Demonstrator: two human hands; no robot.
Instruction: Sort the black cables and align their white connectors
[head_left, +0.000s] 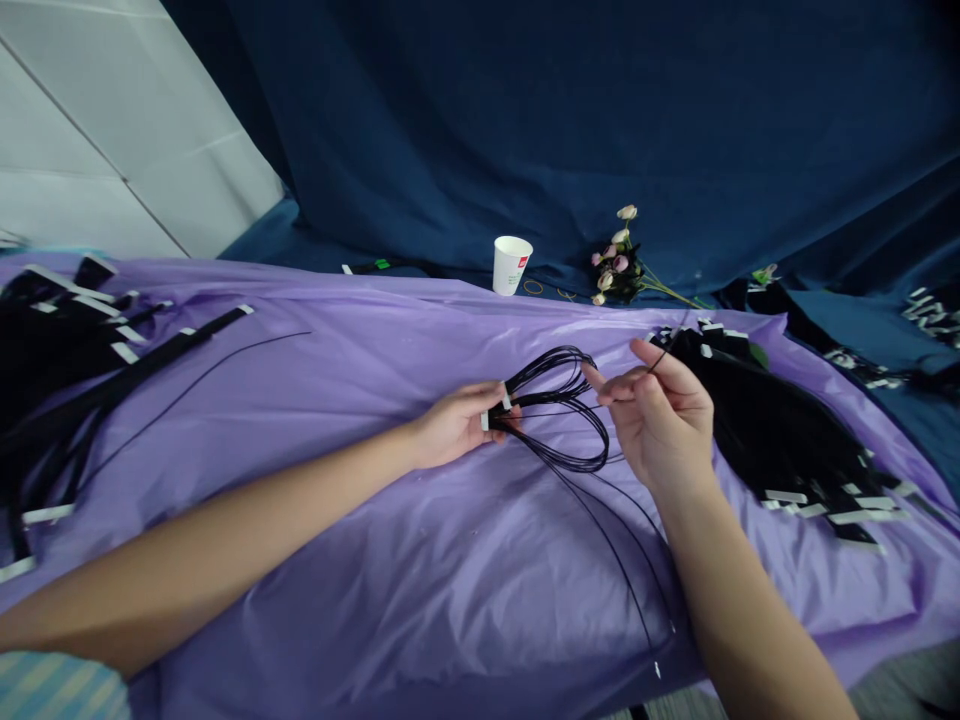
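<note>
My left hand [466, 425] is closed around the banded end of a bundle of looped black cables [589, 440], where white tabs show at the fingers. The loops spread to the right in two lobes, and thin loose ends trail down over the purple cloth. Just right of the loops is my right hand [660, 405], raised and pinching a thin black strand [670, 345] between thumb and fingers. Its index finger is stretched toward the upper loop; I cannot tell whether it touches.
A purple cloth [360, 560] covers the table. Black strips with white ends lie in piles at left [60, 350] and right [780, 430]. At the back edge stand a paper cup [511, 266] and artificial flowers [619, 262], before a dark blue curtain [540, 120].
</note>
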